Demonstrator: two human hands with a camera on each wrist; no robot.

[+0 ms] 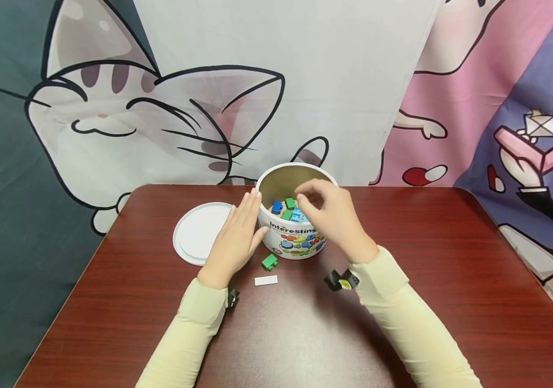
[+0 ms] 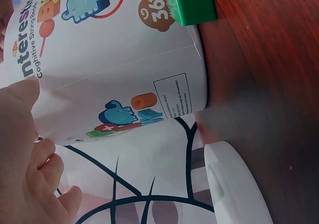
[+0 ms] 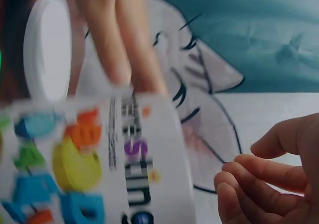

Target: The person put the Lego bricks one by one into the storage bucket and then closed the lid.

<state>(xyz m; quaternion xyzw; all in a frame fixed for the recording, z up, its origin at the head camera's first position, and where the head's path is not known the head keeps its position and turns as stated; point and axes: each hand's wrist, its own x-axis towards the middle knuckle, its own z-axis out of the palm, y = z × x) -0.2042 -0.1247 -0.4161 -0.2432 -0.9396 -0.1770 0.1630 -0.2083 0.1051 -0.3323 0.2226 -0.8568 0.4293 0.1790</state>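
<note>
A white round tub (image 1: pixel 264 237) printed with "Interesting" and toy pictures stands on the table, its mouth uncovered. Inside lie small building blocks, among them a dark blue block (image 1: pixel 276 207), a green block (image 1: pixel 290 203) and a light blue block (image 1: pixel 296 214). My left hand (image 1: pixel 234 234) rests against the tub's left side, fingers straight and pointing toward the rim. Over the right part of the mouth hovers my right hand (image 1: pixel 337 215). Its fingers are loosely bent, and the right wrist view shows a gap below the thumb (image 3: pixel 274 142) with nothing held.
Left of the tub, partly behind my left hand, lies a round white lid (image 1: pixel 199 229). In front of the tub are a green toy brick (image 1: pixel 269 262) and a small white strip (image 1: pixel 265 280). A cartoon cloth (image 1: pixel 305 64) hangs behind the brown table (image 1: pixel 427 258).
</note>
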